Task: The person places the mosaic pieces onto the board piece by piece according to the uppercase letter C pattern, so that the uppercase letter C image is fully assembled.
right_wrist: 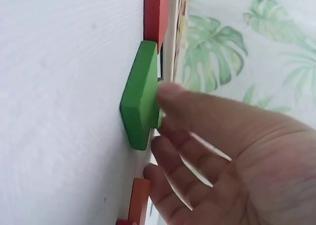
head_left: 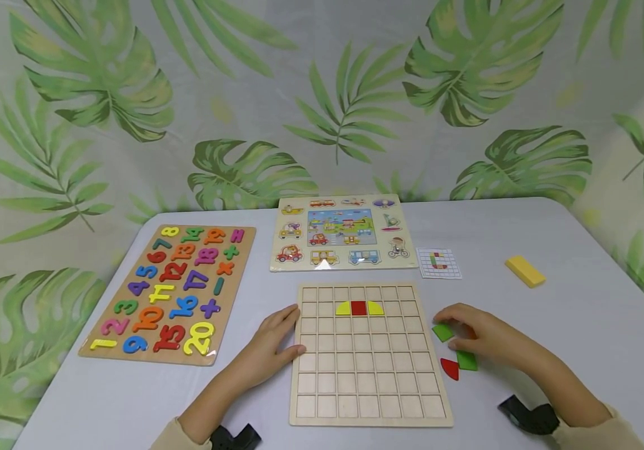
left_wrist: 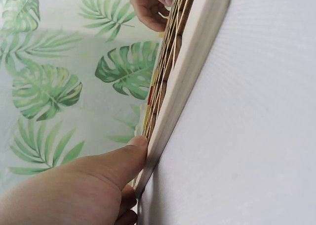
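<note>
My left hand (head_left: 270,342) rests at the left edge of a wooden grid board (head_left: 367,409), its thumb right at the rim. On the board's second row, a red square (head_left: 358,308) sits between two yellow quarter-round pieces (head_left: 343,308). At the board's right, my right hand (head_left: 482,337) is over the loose pieces, thumb and fingers apart around one green square (head_left: 442,332). Another green square (head_left: 467,360) and a red quarter-round piece (head_left: 450,369) lie nearer me. In the right wrist view an orange piece (right_wrist: 138,201) shows beside the fingertips; the hand hides it from the head view.
A number board (head_left: 187,347) lies at the left, a vehicle picture puzzle (head_left: 344,265) behind the grid board. A small pattern card (head_left: 439,264) sits beside the puzzle, with a yellow block (head_left: 525,271) farther right. Leaf-printed cloth (head_left: 344,112) hangs behind the white table.
</note>
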The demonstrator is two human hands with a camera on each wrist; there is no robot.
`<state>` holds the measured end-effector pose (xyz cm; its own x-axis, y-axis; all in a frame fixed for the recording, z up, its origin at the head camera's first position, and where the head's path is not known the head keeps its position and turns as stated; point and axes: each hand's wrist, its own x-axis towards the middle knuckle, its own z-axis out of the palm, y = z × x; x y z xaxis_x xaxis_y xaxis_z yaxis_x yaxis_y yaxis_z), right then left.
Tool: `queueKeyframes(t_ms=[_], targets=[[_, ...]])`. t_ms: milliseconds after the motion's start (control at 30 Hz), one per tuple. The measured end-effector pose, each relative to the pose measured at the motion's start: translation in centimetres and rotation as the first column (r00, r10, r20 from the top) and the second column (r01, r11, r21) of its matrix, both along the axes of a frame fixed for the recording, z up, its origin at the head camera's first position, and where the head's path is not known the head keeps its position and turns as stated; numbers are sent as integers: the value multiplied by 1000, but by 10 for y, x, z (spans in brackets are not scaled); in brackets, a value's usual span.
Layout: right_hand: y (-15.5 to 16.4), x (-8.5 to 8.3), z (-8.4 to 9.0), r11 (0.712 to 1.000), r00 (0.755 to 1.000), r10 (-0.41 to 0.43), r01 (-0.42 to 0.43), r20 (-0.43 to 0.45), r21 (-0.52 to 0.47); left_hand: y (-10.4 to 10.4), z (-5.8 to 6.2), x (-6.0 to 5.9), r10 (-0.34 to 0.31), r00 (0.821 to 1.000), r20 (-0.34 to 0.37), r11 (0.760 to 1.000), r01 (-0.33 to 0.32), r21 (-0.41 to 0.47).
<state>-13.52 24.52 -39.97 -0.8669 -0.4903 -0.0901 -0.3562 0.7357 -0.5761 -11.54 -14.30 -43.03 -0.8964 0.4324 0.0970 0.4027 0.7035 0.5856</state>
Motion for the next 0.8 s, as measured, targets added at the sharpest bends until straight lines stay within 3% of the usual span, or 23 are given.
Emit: queueKeyframes(t_ms=[333,600,800], targets=[[2,-3,-5,999,999,-4,5,-33,43,0,-1,-1,4,1000,2,1000,-4,-2],[-6,-2,11,997,996,23,-29,-87,-68,-1,-3,-1,6,1000,-2,1000,-6,1],[-33,0,26,989,974,51,-79,-220,-123,-1,-3,-1,-4,1000,-7,1000,4,6]])
